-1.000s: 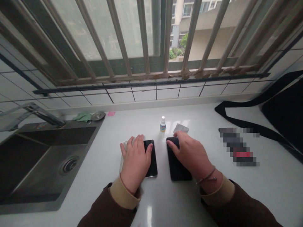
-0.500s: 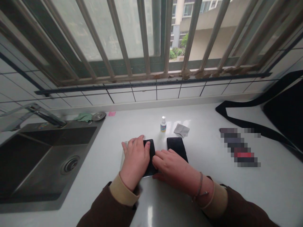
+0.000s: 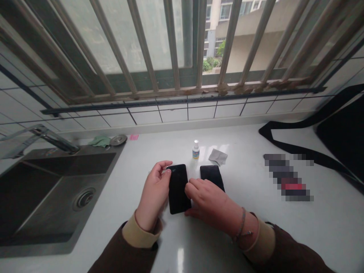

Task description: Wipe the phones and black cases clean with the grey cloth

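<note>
Between my hands a black smartphone is held by its two long sides, its dark screen facing up. My left hand grips the upper left edge, thumb on the rim. My right hand has its curled fingers at the right edge. Partly under my right wrist side lies a second dark phone, flat on the counter. Behind the phones stands a small white spray bottle with a coloured label. A crumpled grey cloth rests to the right of the bottle.
At left is a dark sink with a chrome faucet. A green cloth, a round drain cover and a pink slip lie behind it. A black strap and a blurred-out item are at right.
My left hand has moved off the screen to the phone's left edge, uncovering the screen. The phone now looks slightly raised and tilted. My right hand stays at its right edge.
</note>
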`<act>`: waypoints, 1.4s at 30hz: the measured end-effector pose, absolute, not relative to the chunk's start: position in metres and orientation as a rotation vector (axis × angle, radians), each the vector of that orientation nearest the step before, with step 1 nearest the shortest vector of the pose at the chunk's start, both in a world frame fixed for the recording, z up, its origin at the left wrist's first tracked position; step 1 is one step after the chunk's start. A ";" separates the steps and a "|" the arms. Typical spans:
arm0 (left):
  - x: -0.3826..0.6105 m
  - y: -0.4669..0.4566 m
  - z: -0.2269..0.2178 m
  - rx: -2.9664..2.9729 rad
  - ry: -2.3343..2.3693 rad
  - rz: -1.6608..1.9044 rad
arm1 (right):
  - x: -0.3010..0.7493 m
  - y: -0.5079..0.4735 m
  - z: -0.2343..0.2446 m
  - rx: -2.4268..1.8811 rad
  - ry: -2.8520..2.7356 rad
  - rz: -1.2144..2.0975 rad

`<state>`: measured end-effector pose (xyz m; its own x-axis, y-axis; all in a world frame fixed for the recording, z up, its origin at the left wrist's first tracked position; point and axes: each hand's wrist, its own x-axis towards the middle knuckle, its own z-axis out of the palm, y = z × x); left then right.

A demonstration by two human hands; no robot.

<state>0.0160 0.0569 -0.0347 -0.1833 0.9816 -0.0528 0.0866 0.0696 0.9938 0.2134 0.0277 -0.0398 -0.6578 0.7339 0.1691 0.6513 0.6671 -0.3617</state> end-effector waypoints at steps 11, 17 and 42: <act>0.029 0.048 -0.016 0.857 1.160 1.298 | 0.219 0.035 -0.036 -1.205 -1.740 1.294; 0.011 0.053 -0.024 1.738 1.842 1.119 | 0.219 0.037 -0.040 -1.265 -1.663 1.232; 0.001 0.062 -0.040 1.446 1.598 0.863 | 0.223 0.039 -0.037 -1.364 -1.718 1.067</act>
<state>0.0008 0.0622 -0.0401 -0.0295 0.9931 -0.1136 0.4493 0.1147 0.8860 0.2226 0.0390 -0.0366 -0.2123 0.9769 0.0238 0.4117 0.1115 -0.9045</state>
